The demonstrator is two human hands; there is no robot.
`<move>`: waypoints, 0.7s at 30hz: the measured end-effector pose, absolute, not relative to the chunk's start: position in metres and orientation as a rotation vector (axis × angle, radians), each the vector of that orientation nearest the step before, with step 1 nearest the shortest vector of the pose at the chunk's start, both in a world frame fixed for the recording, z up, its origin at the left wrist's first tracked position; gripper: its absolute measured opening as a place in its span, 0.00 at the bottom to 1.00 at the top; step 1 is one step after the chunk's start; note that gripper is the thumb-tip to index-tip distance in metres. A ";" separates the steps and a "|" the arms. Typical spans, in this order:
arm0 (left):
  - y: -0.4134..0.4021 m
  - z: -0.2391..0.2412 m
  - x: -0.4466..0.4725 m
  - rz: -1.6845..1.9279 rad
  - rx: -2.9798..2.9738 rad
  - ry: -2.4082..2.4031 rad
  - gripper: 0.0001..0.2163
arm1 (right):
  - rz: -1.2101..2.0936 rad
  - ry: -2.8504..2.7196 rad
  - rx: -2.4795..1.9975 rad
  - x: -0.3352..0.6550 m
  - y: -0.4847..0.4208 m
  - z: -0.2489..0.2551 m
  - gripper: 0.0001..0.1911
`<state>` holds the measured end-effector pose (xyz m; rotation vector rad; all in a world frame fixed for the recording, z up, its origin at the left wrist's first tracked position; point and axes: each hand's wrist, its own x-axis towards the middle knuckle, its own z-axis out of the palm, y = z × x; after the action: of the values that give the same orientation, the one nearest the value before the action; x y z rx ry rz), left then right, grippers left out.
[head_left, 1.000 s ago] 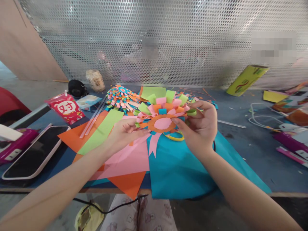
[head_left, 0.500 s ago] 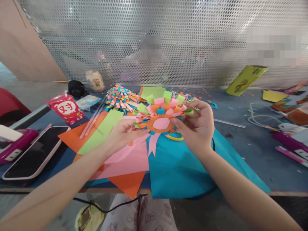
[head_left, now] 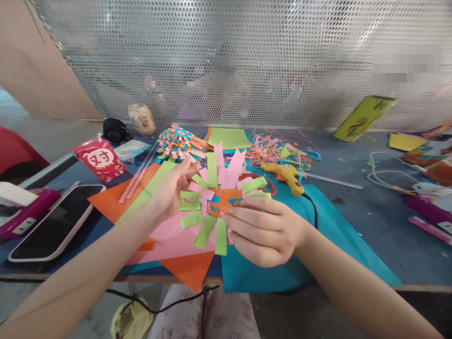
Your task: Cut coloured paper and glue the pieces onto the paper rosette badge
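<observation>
Turned over since the earlier frame, the paper flower (head_left: 224,200) shows flat green and pink strips round an orange and blue middle, where it showed the looped petals and round pink disc; the right hand (head_left: 263,230) has come across its lower right side, and the yellow glue gun (head_left: 286,175), mostly hidden then, lies in plain view on the table (head_left: 370,221).

Right fingers and thumb close on the flower just right of its middle, the fingers lying over the side that faces the person; the left hand (head_left: 169,193) is at the left edge, its fingers raised beside the green strips, and whether it pinches the paper or only steadies it cannot be told.

The flower is held up over the table, in front of the pink sheet (head_left: 169,247) and the blue sheet (head_left: 254,278); a second, fuller flower (head_left: 180,141) rests beyond the left hand, with a heap of paper scraps (head_left: 271,150) to its right.

It looks very light and springy, not slippery; the single strips seem soft and easily creased or torn, while the layered middle should be stiffer; a light pinch there is the safest hold, with the outer strips left free of pressure.
</observation>
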<state>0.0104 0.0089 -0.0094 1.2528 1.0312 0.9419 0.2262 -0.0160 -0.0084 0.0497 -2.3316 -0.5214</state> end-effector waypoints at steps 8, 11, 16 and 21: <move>0.009 -0.016 0.014 0.994 1.044 1.005 0.11 | -0.831 -2.370 0.016 0.222 -0.012 -0.018 0.05; 0.009 -0.019 0.014 1.014 1.080 1.003 0.10 | -0.856 -2.400 -0.020 0.222 -0.011 -0.020 0.05; 0.010 -0.022 0.015 1.089 1.095 1.041 0.10 | -0.876 -2.433 -0.071 0.221 -0.007 -0.022 0.06; 0.013 -0.023 0.013 1.079 1.059 0.971 0.10 | -0.858 -2.468 -0.172 0.225 -0.002 -0.024 0.07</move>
<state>0.0133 0.0131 -0.0226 1.0593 0.9710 1.0794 0.2250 -0.0021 -0.0243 -0.1725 -2.4678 -0.8578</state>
